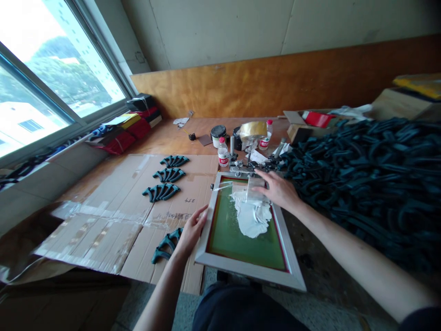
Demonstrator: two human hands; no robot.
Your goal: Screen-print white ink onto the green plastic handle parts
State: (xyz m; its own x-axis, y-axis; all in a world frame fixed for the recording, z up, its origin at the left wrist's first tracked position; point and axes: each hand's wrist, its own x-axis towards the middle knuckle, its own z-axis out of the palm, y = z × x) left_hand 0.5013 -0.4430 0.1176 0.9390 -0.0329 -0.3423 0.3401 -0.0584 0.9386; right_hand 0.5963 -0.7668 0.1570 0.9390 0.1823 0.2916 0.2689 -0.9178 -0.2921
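A silver-rimmed printing screen (291, 257) lies in front of me, with green mesh and a thick patch of white ink (253, 218) spread over its upper right part. At its far end my right hand (277, 188) has thumb and fingers on either side of a pale scraper (255, 195), which touches the ink. My left hand (193, 227) is at the screen's left rim, its fingers bent against the edge. Beside the left wrist lies a dark green curved, ribbed part (159, 253), partly hidden by the forearm. A metal clamp (241, 166) adjoins the far rim.
On the flattened cardboard (113, 197) at left sit several similar ribbed parts (161, 192). A big pile of dark parts (354, 170) rises at right. Behind the screen stand a bottle (223, 154), an ink tub (218, 135) and a tape roll (253, 130).
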